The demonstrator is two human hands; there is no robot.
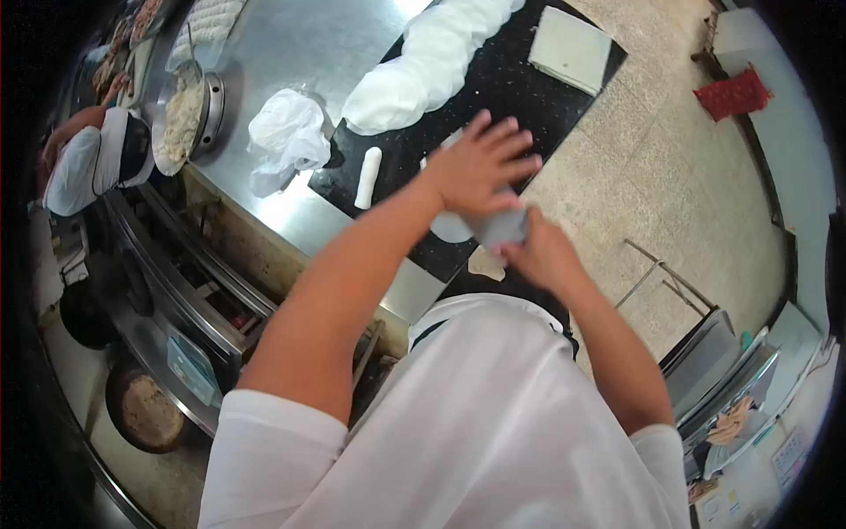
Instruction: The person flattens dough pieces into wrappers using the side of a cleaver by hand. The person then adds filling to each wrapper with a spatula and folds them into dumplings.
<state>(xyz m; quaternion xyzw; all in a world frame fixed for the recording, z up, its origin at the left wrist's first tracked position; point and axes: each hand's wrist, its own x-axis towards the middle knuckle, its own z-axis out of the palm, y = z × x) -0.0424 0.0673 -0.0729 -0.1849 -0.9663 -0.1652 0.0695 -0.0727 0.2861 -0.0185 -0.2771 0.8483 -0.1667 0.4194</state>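
White dough rounds point(419, 72) laid out, one roll point(368, 177) left whole

On the black slab point(509, 81), both are set; a blurred grey blade point(505, 231) is gripped by the right hand point(544, 253) near a pale disc point(451, 228), the left hand point(482, 167) spread wide

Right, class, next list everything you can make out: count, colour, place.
Slab: one, black, upper centre
Counter: one, grey, left of slab
Rounds: several, white, overlapping along slab
Disc: one, white, slab's near end
Roll: one, white, on slab
Squares: one stack, pale, slab's far corner
Bag: one, white, at slab's left edge
Filling: one heap, cream, left
Pieces: many, white, top left
Pans: two, dark, lower left
Red item: one, red, upper right
Co-worker: one, white clothing, far left
Blurred tool: one, grey, centre
Shirt: one, white, bottom centre
Left hand: one, bare, spread above slab
Right hand: one, bare, apparently gripping tool
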